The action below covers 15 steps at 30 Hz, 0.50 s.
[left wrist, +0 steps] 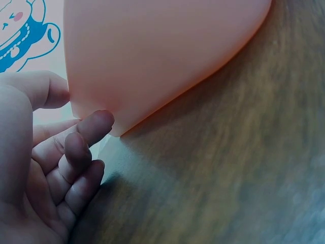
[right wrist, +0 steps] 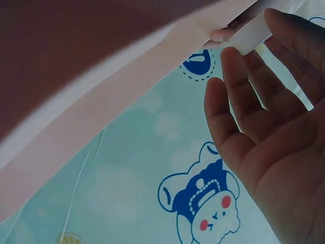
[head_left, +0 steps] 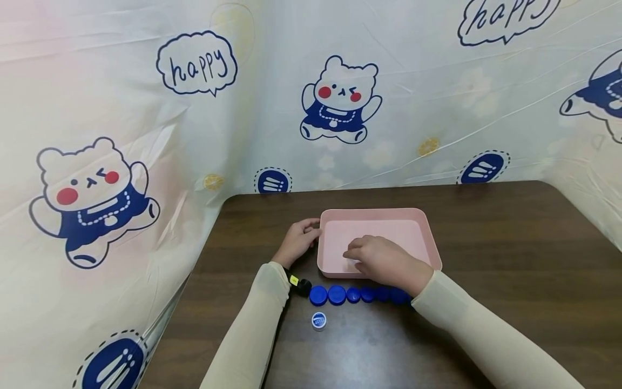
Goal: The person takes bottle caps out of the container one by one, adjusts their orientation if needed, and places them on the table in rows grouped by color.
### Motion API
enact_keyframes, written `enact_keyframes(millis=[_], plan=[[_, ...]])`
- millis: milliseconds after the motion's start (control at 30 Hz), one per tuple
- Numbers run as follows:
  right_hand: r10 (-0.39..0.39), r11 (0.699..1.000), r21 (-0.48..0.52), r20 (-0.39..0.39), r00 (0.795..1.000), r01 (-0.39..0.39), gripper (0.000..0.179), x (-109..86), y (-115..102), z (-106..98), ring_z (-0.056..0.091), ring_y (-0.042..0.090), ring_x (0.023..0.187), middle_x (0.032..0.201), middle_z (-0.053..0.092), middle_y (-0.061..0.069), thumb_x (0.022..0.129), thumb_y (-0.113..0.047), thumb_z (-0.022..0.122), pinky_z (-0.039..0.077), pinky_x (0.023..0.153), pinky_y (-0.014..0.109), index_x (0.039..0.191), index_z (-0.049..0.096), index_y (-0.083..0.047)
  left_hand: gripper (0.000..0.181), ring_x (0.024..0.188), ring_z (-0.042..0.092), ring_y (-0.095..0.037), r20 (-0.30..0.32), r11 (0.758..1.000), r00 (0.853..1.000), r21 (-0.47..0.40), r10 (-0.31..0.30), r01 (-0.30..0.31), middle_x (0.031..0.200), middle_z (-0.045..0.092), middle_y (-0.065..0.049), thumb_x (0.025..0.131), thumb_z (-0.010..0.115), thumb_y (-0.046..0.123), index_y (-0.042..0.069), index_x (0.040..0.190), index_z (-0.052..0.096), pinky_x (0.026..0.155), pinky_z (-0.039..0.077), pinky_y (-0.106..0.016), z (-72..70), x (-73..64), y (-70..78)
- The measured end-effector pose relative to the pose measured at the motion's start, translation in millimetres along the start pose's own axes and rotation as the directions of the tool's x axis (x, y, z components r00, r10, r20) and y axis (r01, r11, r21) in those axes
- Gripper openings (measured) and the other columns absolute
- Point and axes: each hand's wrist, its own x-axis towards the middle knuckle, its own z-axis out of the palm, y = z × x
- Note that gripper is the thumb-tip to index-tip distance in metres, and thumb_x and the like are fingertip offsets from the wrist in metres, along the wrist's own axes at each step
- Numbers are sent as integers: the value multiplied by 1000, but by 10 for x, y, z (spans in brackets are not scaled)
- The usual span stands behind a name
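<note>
A pink tray (head_left: 379,221) lies on the brown table. At its left side my left hand (head_left: 301,239) holds the edge between thumb and curled fingers; the left wrist view shows the fingertips (left wrist: 104,121) against the tray's outer wall (left wrist: 167,56). Over the near part of the tray, my right hand (head_left: 384,259) pinches a small white bottle cap (right wrist: 251,35) between thumb and fingers. In front of the tray runs a row of several blue bottle caps (head_left: 337,295), its right end partly hidden by my right wrist. One white cap with a blue printed top (head_left: 318,321) lies nearer me.
A black wrist strap (head_left: 303,287) on my left arm sits beside the row's left end. Behind the brown table (head_left: 510,243) hangs a pale curtain (head_left: 272,108) printed with bears, which also covers the left side.
</note>
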Motion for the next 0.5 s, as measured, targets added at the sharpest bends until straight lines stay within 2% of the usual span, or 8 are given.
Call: enact_keyframes(millis=[200,333,500], plan=[[2,1000,-17,-16,1000,-2,30,-15,-44,8,64,25,98,106,69,9,82,-11,76,49,89,39,111,71,-5,40,65,57,-24,-5,1000,1000,0,-20,20,70,62,-8,92,64,32,16,129,62,70,47,-37,2,-7,6],[8,1000,13,-13,1000,-8,30,-23,-56,8,64,24,97,106,69,9,82,-11,76,49,89,39,111,71,-4,39,65,57,-23,-5,1000,1000,6,-28,28,70,63,-7,92,63,31,16,128,62,70,48,-37,10,-8,6],[-20,998,56,-21,1000,21,28,-51,-77,19,64,23,97,105,69,8,84,-12,76,49,89,38,110,71,-3,40,65,57,-23,-10,1000,1000,3,-27,27,71,62,-7,92,64,30,15,129,62,70,48,-36,17,-10,14]])
